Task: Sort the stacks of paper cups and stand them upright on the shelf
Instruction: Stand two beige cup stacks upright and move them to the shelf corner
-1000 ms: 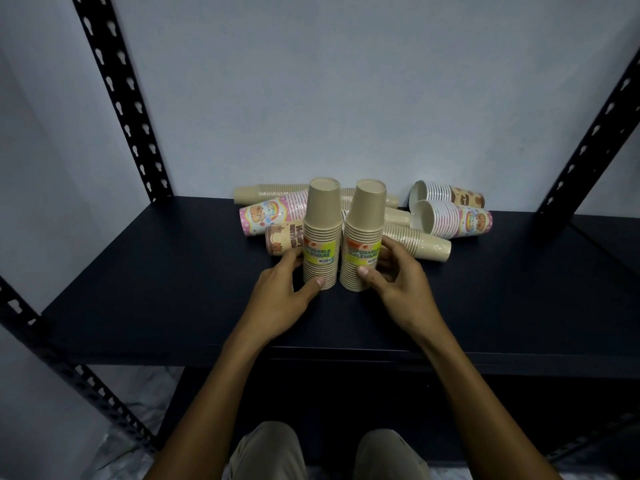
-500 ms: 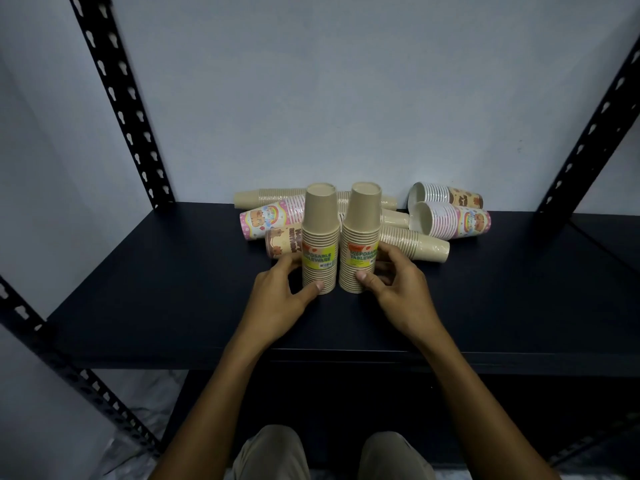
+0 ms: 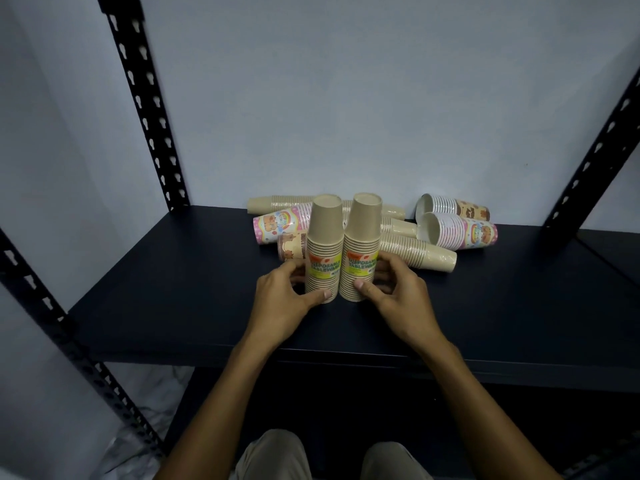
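Note:
Two tan paper cup stacks stand upside down, side by side, in the middle of the black shelf (image 3: 173, 289). My left hand (image 3: 284, 299) grips the left tan stack (image 3: 323, 237) near its base. My right hand (image 3: 398, 296) grips the right tan stack (image 3: 362, 233) the same way. Both stacks carry a yellow label. Behind them lie more stacks on their sides: a pink printed stack (image 3: 277, 225), a brown printed stack (image 3: 291, 247), tan stacks (image 3: 422, 254), and at the right a second pink printed stack (image 3: 460, 232) and a second brown printed stack (image 3: 453, 207).
Black perforated uprights stand at the back left (image 3: 149, 109) and back right (image 3: 595, 147), and another upright runs along the front left (image 3: 69, 334). A pale wall closes the back. My knees (image 3: 273, 455) show below the shelf's front edge.
The two standing stacks and both hands have stayed almost still. The stacks have settled slightly closer together and more upright.

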### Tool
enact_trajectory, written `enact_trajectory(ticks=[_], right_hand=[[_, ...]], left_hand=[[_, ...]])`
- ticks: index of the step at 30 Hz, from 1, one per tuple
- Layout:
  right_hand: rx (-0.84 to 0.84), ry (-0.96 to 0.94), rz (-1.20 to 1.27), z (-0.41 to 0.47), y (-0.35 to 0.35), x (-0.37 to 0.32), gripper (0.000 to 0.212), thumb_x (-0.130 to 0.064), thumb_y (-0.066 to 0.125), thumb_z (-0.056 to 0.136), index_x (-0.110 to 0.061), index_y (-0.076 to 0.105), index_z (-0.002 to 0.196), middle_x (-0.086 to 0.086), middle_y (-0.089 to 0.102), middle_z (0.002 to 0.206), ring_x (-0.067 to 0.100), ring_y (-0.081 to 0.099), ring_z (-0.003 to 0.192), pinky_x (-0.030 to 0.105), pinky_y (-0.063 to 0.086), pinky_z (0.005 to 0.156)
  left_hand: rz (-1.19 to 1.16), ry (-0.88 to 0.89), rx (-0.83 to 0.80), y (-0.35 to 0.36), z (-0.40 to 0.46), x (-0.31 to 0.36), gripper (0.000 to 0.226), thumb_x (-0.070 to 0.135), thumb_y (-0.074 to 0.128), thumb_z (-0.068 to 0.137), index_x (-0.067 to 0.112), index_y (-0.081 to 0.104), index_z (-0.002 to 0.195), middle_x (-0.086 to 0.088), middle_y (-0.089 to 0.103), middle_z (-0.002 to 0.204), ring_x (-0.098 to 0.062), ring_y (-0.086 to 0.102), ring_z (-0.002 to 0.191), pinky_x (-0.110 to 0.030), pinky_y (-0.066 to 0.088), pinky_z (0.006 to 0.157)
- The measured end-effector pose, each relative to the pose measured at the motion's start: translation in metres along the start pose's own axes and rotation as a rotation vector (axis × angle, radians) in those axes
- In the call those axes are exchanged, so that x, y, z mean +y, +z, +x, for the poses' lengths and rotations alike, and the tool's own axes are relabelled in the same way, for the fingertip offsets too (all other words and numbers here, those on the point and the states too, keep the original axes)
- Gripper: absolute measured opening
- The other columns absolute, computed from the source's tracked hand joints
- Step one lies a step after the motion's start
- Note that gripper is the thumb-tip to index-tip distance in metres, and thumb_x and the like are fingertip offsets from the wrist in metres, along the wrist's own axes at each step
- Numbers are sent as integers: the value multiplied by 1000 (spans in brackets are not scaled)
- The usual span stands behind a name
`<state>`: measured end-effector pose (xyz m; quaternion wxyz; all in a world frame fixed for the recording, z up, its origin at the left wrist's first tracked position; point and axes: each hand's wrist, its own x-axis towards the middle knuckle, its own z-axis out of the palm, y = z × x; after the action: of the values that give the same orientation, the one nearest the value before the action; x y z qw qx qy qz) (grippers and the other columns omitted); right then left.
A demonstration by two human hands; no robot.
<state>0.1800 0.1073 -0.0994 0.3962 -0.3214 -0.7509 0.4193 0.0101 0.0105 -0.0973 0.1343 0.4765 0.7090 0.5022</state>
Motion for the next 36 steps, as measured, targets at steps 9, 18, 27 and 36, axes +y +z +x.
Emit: enact_trajectory(ticks=[9, 18, 27, 36], right_hand=[[-106, -59, 6, -1, 50, -18, 47, -17, 75, 84, -19, 56, 126, -11, 67, 111, 1, 64, 101, 24, 56, 86], [-277, -183, 46, 21, 139, -41, 50, -19, 73, 86, -18, 52, 132, -7, 66, 119, 3, 63, 106, 19, 54, 86], [-270, -109, 97, 75, 211, -50, 47, -12, 73, 85, -14, 53, 128, -8, 63, 110, 2, 60, 98, 12, 51, 83], [-191, -57, 54, 127, 255, -47, 48, -9, 66, 90, -14, 50, 134, 5, 64, 127, 19, 61, 116, 34, 50, 99]], left_hand=[[-55, -128, 117, -44, -17, -17, 51, 13, 87, 66, 15, 67, 113, 9, 68, 100, 0, 65, 87, -10, 50, 75], [42, -225, 295, -116, -23, -49, 51, 12, 84, 69, 12, 65, 116, -1, 70, 108, -5, 63, 89, -12, 47, 76], [40, -251, 367, -155, 23, -83, 53, 11, 84, 70, 8, 62, 119, -5, 69, 113, -10, 63, 94, -22, 50, 84], [15, -281, 359, -166, 85, -109, 55, 7, 79, 75, 6, 59, 126, -8, 67, 120, -17, 63, 107, -26, 48, 91]])
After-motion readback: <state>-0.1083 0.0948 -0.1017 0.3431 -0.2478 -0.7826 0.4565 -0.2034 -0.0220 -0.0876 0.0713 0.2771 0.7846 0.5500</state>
